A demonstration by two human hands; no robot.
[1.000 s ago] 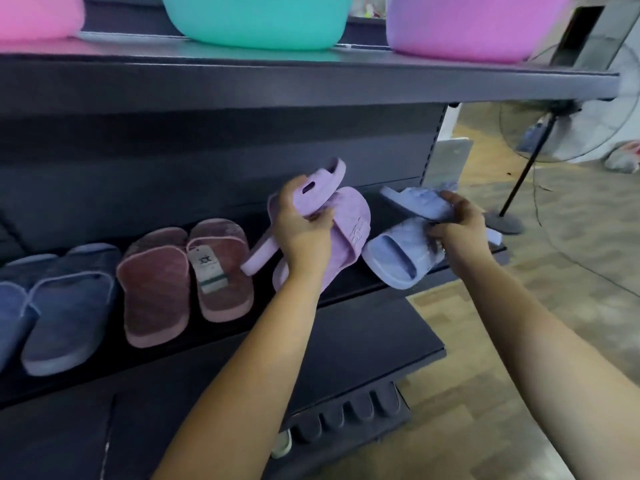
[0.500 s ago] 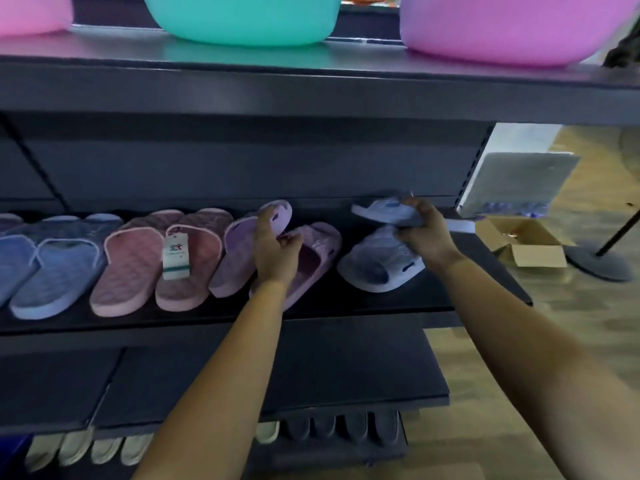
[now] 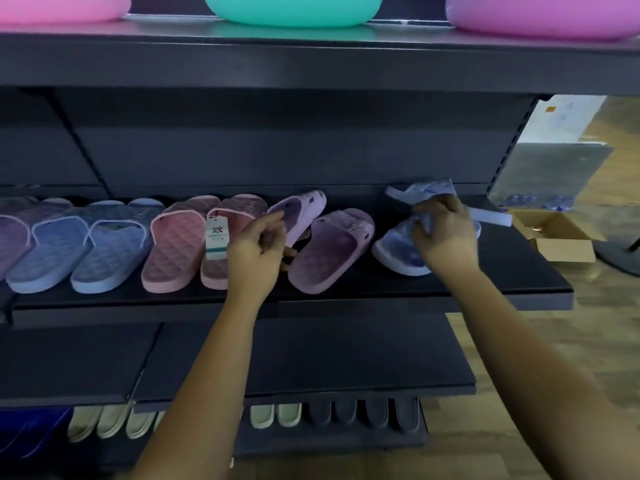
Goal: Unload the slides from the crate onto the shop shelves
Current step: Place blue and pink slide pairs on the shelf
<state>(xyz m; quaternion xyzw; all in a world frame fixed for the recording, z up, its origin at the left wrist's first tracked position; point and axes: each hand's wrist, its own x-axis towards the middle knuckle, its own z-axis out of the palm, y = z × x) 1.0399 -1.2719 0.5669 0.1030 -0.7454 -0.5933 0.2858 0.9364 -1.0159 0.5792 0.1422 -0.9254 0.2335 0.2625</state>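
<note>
Two lilac slides lie on the middle shelf [image 3: 502,292]. One lilac slide [image 3: 329,251] rests flat. My left hand [image 3: 258,251] grips the near end of the other lilac slide [image 3: 301,211], which lies tilted behind it. To the right, my right hand [image 3: 445,233] holds a pair of pale blue slides: one pale blue slide [image 3: 398,252] lies flat under my fingers, the other pale blue slide [image 3: 426,192] is tipped up against the shelf's back. The crate is out of view.
Left of my hands stand a pink pair [image 3: 176,244] with a paper tag [image 3: 216,237] and a blue pair [image 3: 86,244]. Plastic basins [image 3: 294,10] sit on the top shelf. A bare lower shelf [image 3: 311,358] juts out; more slides line the bottom. An open cardboard box [image 3: 561,237] lies on the floor, right.
Both hands have lowered their slides onto the middle shelf. The lilac pair now lies side by side, spread apart. The view has shifted right and closer to the shelf.
</note>
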